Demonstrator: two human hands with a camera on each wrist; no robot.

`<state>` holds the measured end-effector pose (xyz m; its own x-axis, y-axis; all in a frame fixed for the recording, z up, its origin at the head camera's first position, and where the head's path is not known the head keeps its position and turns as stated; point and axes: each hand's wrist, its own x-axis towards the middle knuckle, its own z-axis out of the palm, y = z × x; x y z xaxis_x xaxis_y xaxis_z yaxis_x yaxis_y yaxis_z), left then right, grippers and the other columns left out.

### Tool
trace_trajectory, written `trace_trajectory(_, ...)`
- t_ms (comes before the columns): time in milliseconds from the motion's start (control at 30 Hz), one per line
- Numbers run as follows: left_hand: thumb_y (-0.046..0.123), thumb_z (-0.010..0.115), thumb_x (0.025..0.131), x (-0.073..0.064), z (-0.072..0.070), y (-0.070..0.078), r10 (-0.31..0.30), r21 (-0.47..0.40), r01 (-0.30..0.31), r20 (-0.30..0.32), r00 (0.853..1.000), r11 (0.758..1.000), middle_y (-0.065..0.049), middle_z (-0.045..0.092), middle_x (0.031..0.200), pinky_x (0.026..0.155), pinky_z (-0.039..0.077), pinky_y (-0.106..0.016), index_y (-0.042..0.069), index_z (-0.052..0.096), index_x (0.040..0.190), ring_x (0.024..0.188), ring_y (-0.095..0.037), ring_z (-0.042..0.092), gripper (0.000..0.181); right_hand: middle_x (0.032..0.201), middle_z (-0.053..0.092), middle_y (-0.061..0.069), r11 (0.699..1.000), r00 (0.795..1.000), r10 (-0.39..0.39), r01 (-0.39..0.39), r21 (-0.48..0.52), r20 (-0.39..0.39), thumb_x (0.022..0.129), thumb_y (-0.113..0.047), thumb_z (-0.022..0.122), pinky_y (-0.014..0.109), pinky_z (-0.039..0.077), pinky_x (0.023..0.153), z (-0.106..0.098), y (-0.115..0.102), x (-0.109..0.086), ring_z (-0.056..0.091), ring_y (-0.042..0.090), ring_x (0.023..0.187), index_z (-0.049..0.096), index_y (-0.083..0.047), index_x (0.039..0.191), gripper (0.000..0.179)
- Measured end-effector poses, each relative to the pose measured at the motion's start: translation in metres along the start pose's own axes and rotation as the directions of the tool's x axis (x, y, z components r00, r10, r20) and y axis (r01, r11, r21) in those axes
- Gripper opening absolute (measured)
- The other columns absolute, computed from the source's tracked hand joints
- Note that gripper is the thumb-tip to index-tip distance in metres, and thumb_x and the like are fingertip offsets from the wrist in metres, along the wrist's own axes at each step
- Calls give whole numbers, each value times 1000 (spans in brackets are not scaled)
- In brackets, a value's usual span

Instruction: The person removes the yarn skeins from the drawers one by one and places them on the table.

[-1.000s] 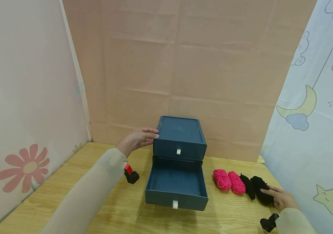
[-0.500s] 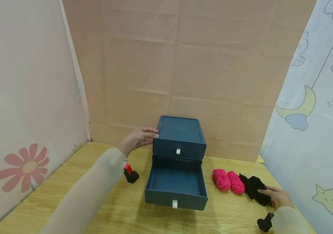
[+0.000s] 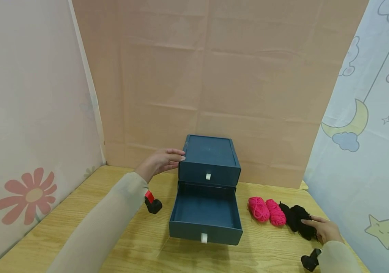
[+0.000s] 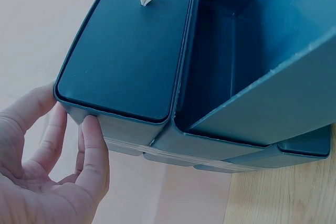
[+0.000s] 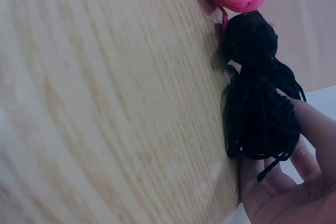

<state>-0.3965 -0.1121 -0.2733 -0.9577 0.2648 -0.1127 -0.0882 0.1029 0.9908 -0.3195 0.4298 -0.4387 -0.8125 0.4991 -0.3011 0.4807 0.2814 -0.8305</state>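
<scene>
Slightly left of its place a second ago, the outer black skein (image 3: 304,224) now sits closer against the inner black skein (image 3: 290,217), and the right hand (image 3: 328,230) has come with it. Both lie right of centre in the lower half of the frame. The outer one is dark and loosely wound, with a loose end sticking out near the fingers in the right wrist view; thumb and fingers hold it from either side. Two bright pink skeins (image 3: 259,209) lie next in the row, toward the centre. At centre, the blue drawer unit (image 3: 211,151) has its lower drawer (image 3: 184,229) pulled out; the left hand (image 3: 161,161), fingers apart, touches its upper left edge. A strip of tabletop (image 3: 249,242) separates drawer and pink skeins; the table's right edge runs close beside the right hand.
</scene>
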Motion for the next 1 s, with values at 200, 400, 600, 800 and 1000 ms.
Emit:
trace_trajectory(200,14,66,86,0,0,1,1,3,-1,-3,1000,1000,-8,56,122,93,46,-33,9,60,120,104,-20,58,35,59,42,2,999,999,-24,23,33,46,47,-48,87,32,34,48,-5,-4,-3,24,10,45,26,7,140,124)
trace_trajectory(400,14,66,86,0,0,0,0,3,0,-4,1000,1000,-8,55,122,93,47,-32,9,60,120,103,-20,58,34,46,26,-10,999,989,-44,41,26,143,58,-49,83,29,32,46,-10,-6,-7,20,8,45,17,7,142,121)
trace_trajectory(600,15,66,86,0,0,0,4,9,-4,3,1000,1000,-8,55,122,94,46,-33,9,60,120,104,-21,57,35,50,23,-9,999,987,-41,42,-3,154,55,-55,82,31,33,51,-10,-5,-4,20,10,48,17,7,143,125)
trace_trajectory(800,15,66,86,0,0,0,2,14,-2,3,1000,1000,-8,55,122,93,46,-32,9,60,120,103,-20,57,35,95,56,21,999,987,-51,50,9,150,58,-55,80,31,42,56,-12,-7,-5,47,34,69,24,1,143,116)
trace_trajectory(1000,15,65,87,2,0,-1,7,19,-7,9,1000,1000,-9,54,124,94,46,-33,9,59,121,105,-21,56,35,129,42,33,994,976,-106,104,20,190,78,-46,69,32,50,66,-17,-16,-11,52,42,98,26,2,143,91)
